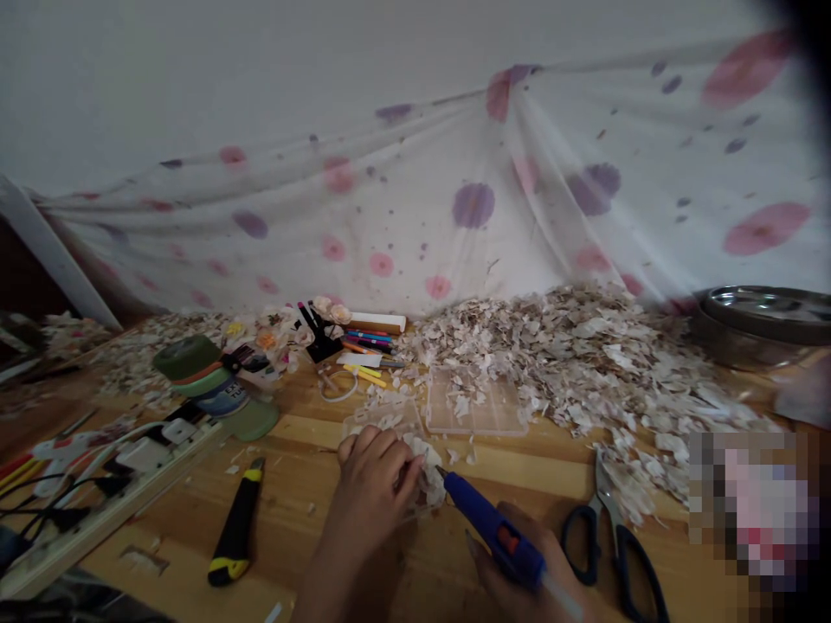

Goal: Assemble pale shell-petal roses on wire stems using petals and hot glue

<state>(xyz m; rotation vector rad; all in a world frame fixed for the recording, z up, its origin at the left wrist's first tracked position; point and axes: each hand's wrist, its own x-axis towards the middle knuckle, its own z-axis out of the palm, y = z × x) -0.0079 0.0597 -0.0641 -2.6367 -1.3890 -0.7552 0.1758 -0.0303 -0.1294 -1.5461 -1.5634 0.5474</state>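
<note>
- Head view: L hand (380,472) fingers were curled in and closed on a pale petal cluster (428,484); tips partly hidden, so exact pinch pt couldn't be told.
- R hand (510,599) was wrapped round a blue glue gun (493,528), orange trigger showing; whether trigger was squeezed, couldn't tell.
- Nozzle pointed at the cluster, v. close; contact or small gap unclear.
- Good technique, IMO: nozzle tip low & steady, short light squeeze, small dab only, b/c thin petals prob. creased or soaked easily.
- L fingertips were best well clear of the hot tip, w/ a gentle pinch so edges didn't crush.
- Cluster looked off-white, thin, ruffled, sl. translucent at edges; sat at L thumb, over wooden table (305,484).
- Just beyond: clear divided tray (477,429) w/ loose petals on it.
- To R: scissors (607,502), blades apart, tips nr petal heap (571,355).
- To L: black/yellow utility knife (239,523), then power strip (110,510) & green bottle (214,389).
- Back: pens (370,340) nr the heap, floral cloth (415,216) behind.
</note>
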